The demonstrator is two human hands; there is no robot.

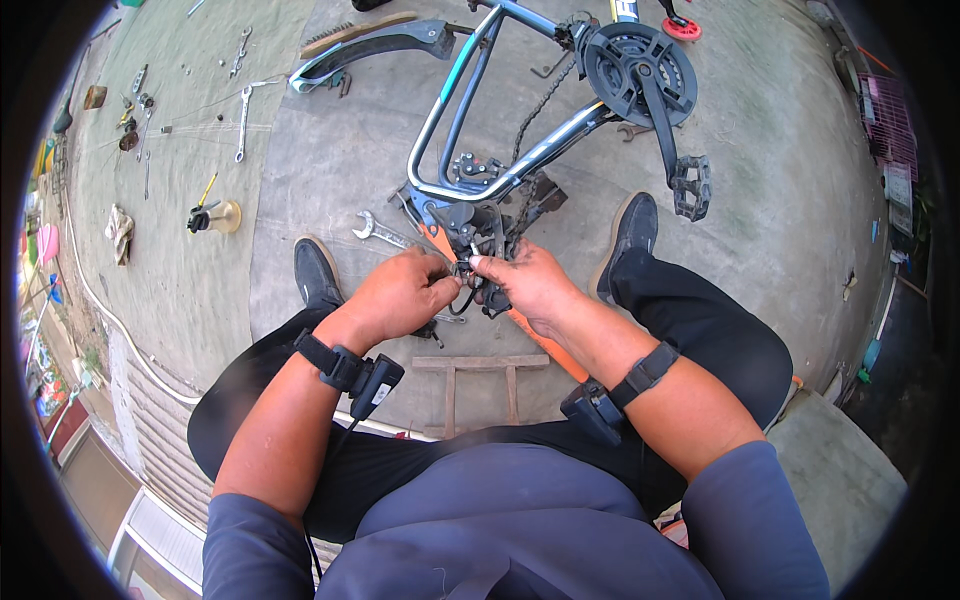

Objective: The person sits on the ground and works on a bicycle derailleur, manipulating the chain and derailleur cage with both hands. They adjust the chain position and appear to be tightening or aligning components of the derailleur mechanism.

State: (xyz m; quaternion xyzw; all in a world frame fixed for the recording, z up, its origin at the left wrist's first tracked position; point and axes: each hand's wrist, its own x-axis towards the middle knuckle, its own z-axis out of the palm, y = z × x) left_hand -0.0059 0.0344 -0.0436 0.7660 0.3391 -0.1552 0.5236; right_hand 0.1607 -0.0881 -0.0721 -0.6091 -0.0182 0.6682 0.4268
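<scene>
My two hands meet at the rear end of a blue and silver bicycle frame [540, 160], in front of me on the ground. My right hand [535, 285] is closed around a dark rear derailleur [493, 300], its thumb pressed near a small metal part. Beside it, my left hand [400, 297] is closed, fingertips pinched close to a short black cable [462, 308] that curves below the derailleur. What lies between those left fingertips is hidden. The chain [545, 105] hangs from the crankset [640, 75] down to the dark parts at the rear.
An open-end wrench [380, 232] lies just beyond my left hand. Farther left are another wrench [243, 125], a small container with a brush [215, 215] and a crumpled cloth [120, 235]. A mudguard [375, 55] and wire brush [355, 32] lie at the far side. A wooden stand [480, 364] is between my legs.
</scene>
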